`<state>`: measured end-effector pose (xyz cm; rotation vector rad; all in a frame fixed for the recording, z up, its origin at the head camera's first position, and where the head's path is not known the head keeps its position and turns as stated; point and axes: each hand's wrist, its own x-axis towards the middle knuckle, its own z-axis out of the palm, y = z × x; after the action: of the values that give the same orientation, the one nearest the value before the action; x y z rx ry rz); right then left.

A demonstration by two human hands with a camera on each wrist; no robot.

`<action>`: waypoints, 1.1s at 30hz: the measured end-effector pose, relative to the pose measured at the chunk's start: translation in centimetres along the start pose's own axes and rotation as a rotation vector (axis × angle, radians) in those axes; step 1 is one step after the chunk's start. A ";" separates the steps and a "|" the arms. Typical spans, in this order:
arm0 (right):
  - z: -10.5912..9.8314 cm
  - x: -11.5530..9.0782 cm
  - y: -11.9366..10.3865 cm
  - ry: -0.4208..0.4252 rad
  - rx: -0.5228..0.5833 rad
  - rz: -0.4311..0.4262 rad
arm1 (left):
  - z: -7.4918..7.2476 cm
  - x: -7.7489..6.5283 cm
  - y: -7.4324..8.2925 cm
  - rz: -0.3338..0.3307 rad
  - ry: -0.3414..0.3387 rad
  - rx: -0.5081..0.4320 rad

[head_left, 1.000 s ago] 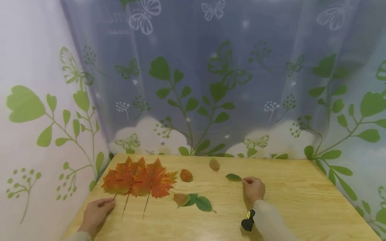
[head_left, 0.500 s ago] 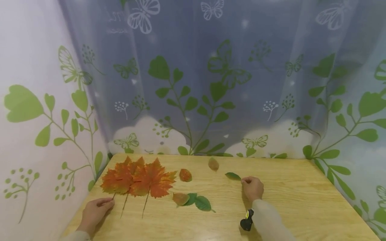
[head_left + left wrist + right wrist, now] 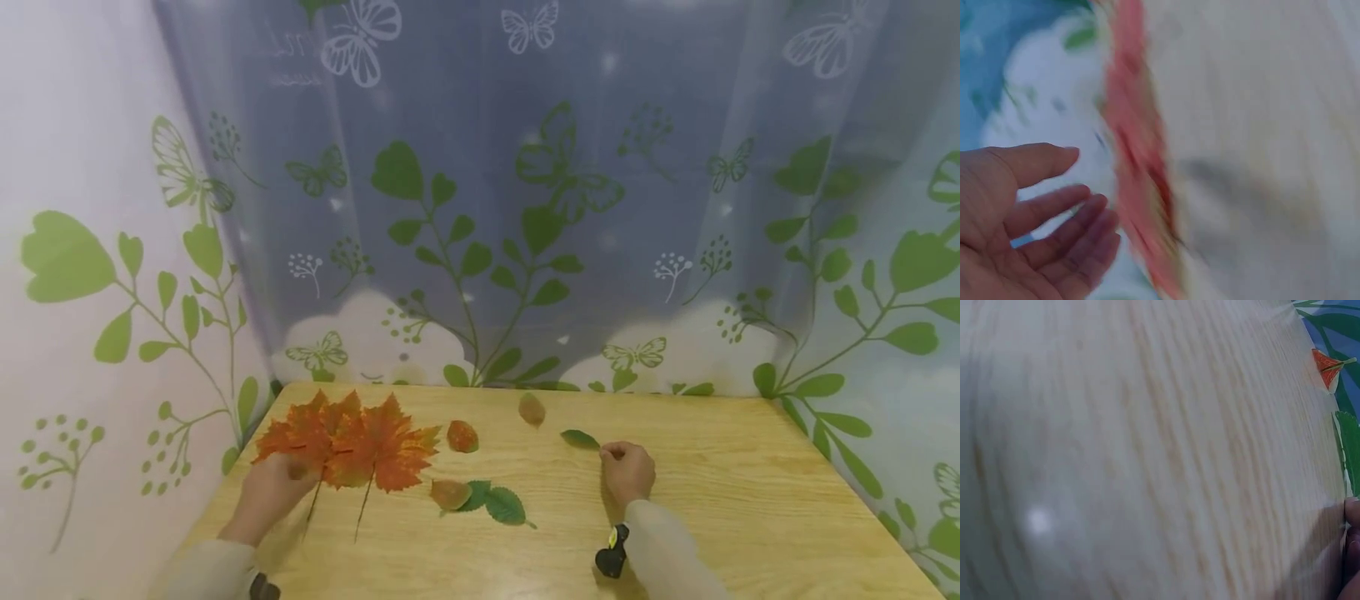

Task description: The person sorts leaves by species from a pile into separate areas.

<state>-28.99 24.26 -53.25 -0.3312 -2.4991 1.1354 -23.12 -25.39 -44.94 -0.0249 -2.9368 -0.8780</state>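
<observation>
My left hand [image 3: 270, 492] hovers at the front of the orange-red maple leaves [image 3: 386, 450], which lie overlapping at the table's left with thin dark stems toward me. In the left wrist view that hand [image 3: 1035, 231] has its thumb apart from loosely bent fingers, nothing between them, beside the blurred maple leaves [image 3: 1132, 125]. On the right, my right hand [image 3: 630, 472] pinches the stem end of a slim green leaf [image 3: 579, 438]. The right wrist view shows only its fingertips [image 3: 1353, 544] at the edge, below the green leaf [image 3: 1350, 450].
Near the middle of the wooden table [image 3: 750, 500] are a small orange leaf [image 3: 462, 437] and a brownish-green leaf [image 3: 532, 410] farther back. Closer lie a tan-orange leaf [image 3: 450, 495] and toothed green leaves [image 3: 506, 506]. A printed curtain [image 3: 480, 250] hangs behind the table.
My left hand has left the leftmost maple stem and moved right and up, over the lower edge of the maple leaves. The right hand and its green leaf stay put.
</observation>
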 end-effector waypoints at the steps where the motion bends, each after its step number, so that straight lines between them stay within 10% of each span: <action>1: 0.0 0.0 0.0 0.004 0.001 0.000 | 0.2 0.1 1.4 0.020 0.007 -0.036; 9: -0.3 -0.1 -0.3 0.016 -0.002 0.012 | 5.0 0.8 11.0 0.267 0.012 -0.197; 14: -0.5 -0.1 -0.7 0.022 0.000 0.016 | 8.6 1.5 14.2 0.465 -0.140 -0.274; 23: -0.2 -0.1 -0.4 0.021 0.002 0.020 | 13.2 3.2 16.1 0.476 -0.390 -0.275; 33: 0.4 -0.2 0.1 0.046 0.012 0.014 | 15.1 4.3 15.8 0.501 -0.372 -0.201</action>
<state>-28.99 23.98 -53.67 -0.3680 -2.4536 1.1346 -27.80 -3.90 -48.56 -0.9850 -2.9038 -1.1653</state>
